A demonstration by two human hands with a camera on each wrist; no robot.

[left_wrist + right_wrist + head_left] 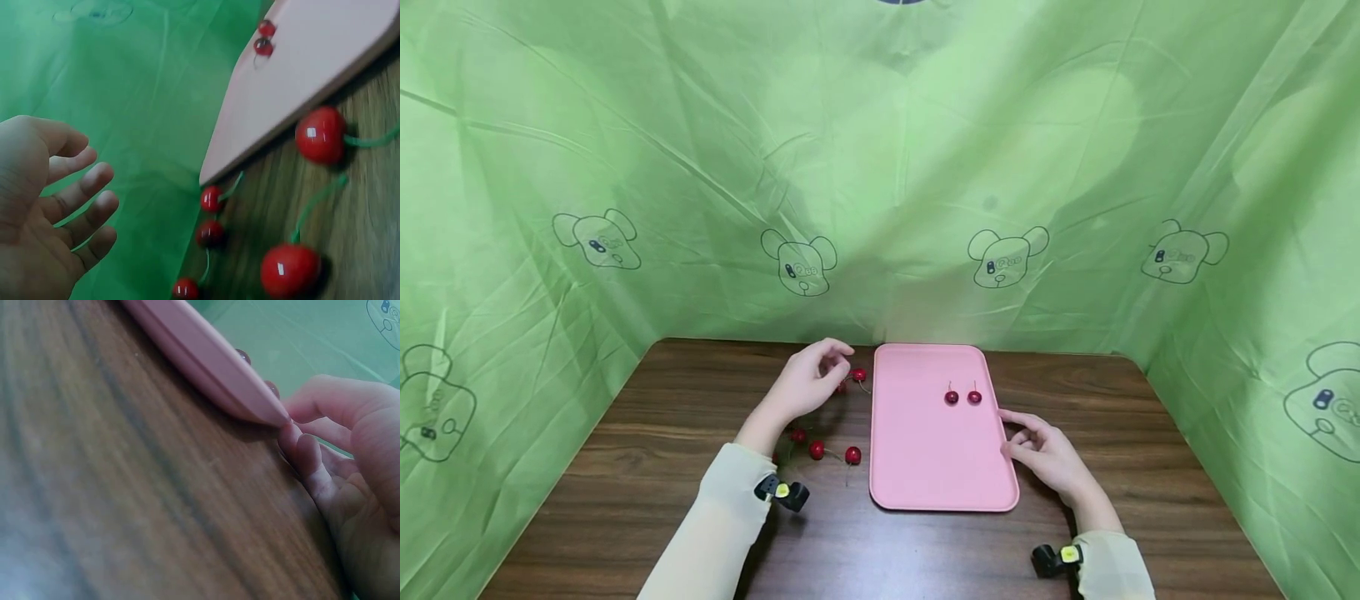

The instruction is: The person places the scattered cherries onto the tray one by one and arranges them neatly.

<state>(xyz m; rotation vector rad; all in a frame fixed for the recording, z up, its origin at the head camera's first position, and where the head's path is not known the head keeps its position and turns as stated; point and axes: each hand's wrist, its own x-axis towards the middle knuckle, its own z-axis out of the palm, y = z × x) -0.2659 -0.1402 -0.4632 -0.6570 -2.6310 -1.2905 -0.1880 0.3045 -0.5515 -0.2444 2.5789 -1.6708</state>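
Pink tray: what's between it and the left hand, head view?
Two red cherries visible, the one nearer the left hand partly hidden by it; head view.

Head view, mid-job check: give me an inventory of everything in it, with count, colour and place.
Shallow rectangular tray: one, pink, on the table.
Glossy round cherries with stems: two, dark red, on the tray's far half, right of its middle.
Loose glossy cherries: at least six, red, on the table left of the tray, some partly hidden.
Wood-grain table: one, brown, beneath the tray.
Creased cloth backdrop: green, behind and on both sides.
Cartoon animal-head outlines: at least six, dark, on the backdrop.
Wrist-worn devices: two, black and yellow, one per wrist.
Long sleeves: two, pale, on both arms.
Hands: two; left hand above the table near cherries, right hand touching the tray's right edge.
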